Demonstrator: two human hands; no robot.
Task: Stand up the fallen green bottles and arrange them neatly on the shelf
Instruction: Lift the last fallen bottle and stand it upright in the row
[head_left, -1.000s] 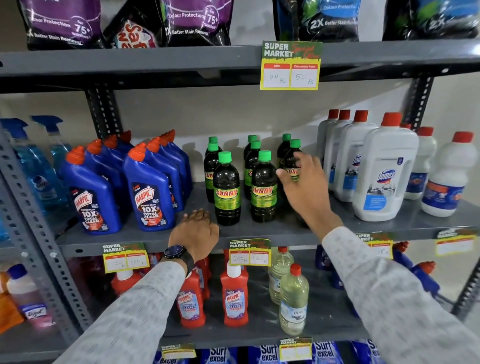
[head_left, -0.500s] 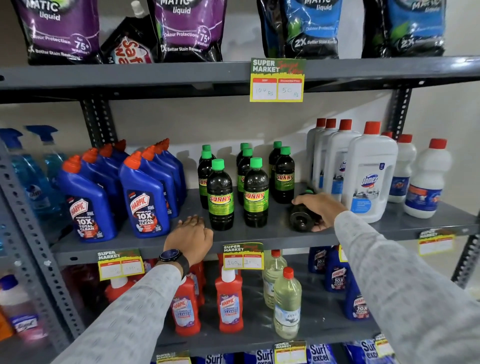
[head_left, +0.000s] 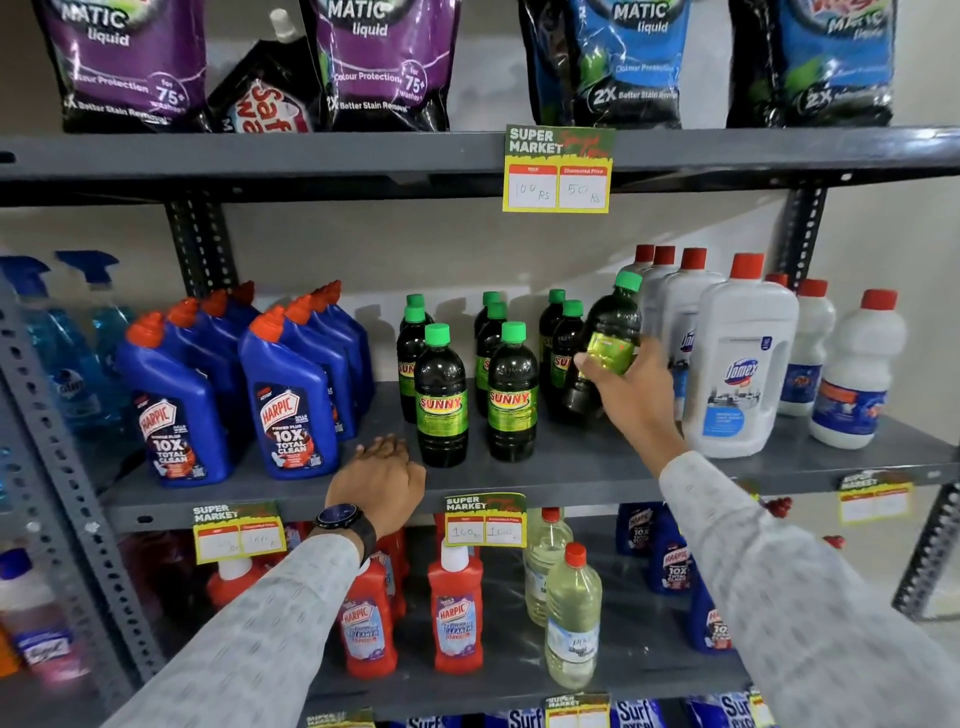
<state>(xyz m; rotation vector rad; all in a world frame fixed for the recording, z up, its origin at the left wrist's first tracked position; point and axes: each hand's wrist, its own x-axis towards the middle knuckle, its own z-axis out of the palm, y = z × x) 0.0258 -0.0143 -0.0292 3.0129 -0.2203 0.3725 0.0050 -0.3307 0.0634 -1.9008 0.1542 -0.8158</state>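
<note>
Head view: dark green-capped bottle, tilted, label seemingly blurred.

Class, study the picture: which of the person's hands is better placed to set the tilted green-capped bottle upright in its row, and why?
Right. The right hand already grips the tilted bottle beside the third row; the left hand rests on the shelf edge, farther away.

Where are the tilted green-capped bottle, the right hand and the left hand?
tilted green-capped bottle (head_left: 613, 325), head view, dark upper body.
right hand (head_left: 631, 392), head view, back of hand.
left hand (head_left: 382, 480), head view, back of hand.
</note>
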